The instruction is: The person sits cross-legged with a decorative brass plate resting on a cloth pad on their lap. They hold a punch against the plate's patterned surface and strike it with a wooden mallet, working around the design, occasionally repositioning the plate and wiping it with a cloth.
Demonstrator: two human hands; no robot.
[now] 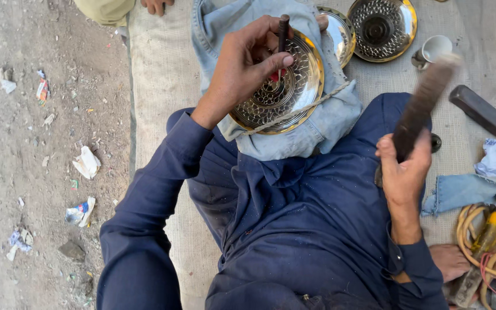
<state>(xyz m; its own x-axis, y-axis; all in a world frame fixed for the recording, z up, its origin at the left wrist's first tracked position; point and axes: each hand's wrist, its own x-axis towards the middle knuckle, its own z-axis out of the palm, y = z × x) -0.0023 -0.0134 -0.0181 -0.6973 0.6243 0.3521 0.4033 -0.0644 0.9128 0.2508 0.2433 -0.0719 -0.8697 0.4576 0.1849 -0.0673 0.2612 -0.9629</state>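
Head view, looking down at a seated person in dark blue. Left hand (242,63) pinches a thin dark punch (283,34) upright between thumb and fingers, tip set on the patterned brass plate (294,92). Plate rests on a folded denim cloth (317,129) over the knee, a cord (311,106) crossing its lower edge. Right hand (404,169) is closed around a dark hammer bar (423,103), raised and blurred, well apart from the plate. Two more brass plates (383,26) lie on the burlap mat (162,69) beyond, near a white cup (434,49) and a dark block (480,110).
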